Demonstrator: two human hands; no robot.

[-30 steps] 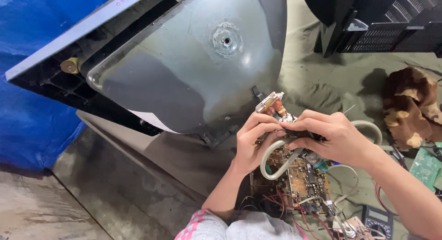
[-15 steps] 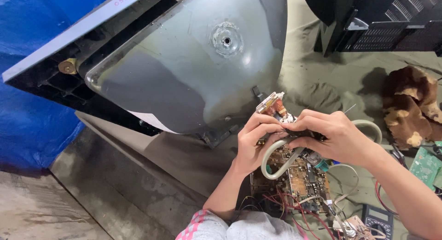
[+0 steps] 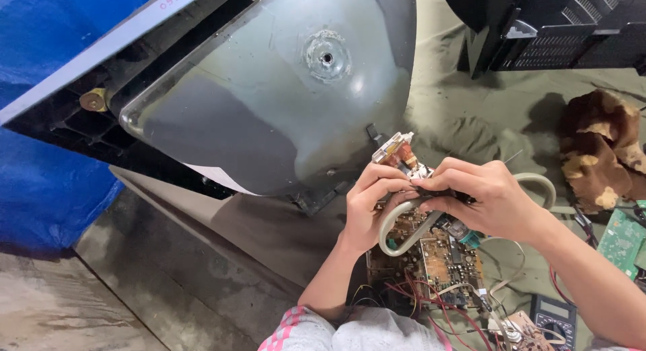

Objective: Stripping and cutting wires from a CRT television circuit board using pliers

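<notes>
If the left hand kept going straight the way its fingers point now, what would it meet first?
The left hand points right, its fingers curled on the small wired part. Going on, it would first meet the right hand, whose fingertips already press against it; depth past that is unclear.

The picture tube (image 3: 269, 102) in front of me is dull grey, darker in a patch on its left, set in a black frame (image 3: 60, 129). A blue tarp (image 3: 40, 176) hangs at the far left. The part (image 3: 398, 153) in my grip is copper-orange and white, with a beige cable (image 3: 404, 240) looping off it. Below, the circuit board (image 3: 437, 253) is tan-brown with red wires (image 3: 417, 294). My sleeve (image 3: 286, 327) is pink-and-white checked.
</notes>
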